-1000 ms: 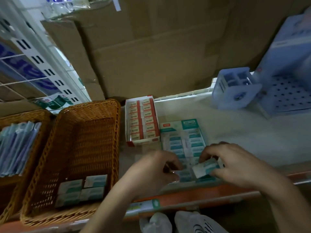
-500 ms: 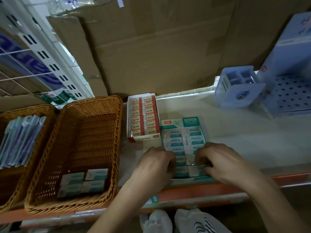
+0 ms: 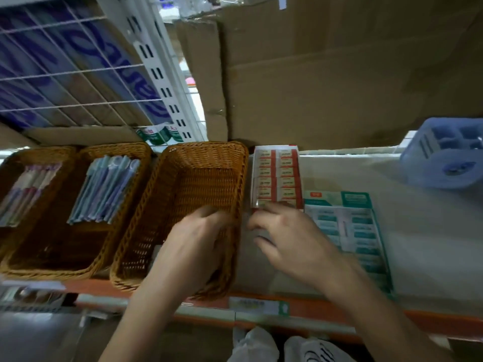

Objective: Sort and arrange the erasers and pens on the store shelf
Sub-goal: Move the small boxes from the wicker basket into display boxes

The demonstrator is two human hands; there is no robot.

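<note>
Our left hand (image 3: 193, 244) over the wicker basket (image 3: 209, 146), right hand (image 3: 290, 239) at the red eraser box (image 3: 277, 173); blurred, we can't tell either grip.

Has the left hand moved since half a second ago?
Yes: the left hand has left the green eraser box and now sits leftward over the wicker basket.

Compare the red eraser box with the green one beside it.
The red eraser box holds red-banded erasers; the green eraser box holds teal-banded ones. The red eraser box sits farther back; the green eraser box lies nearer the front and looks larger. Both lie open, erasers in two columns.
</note>
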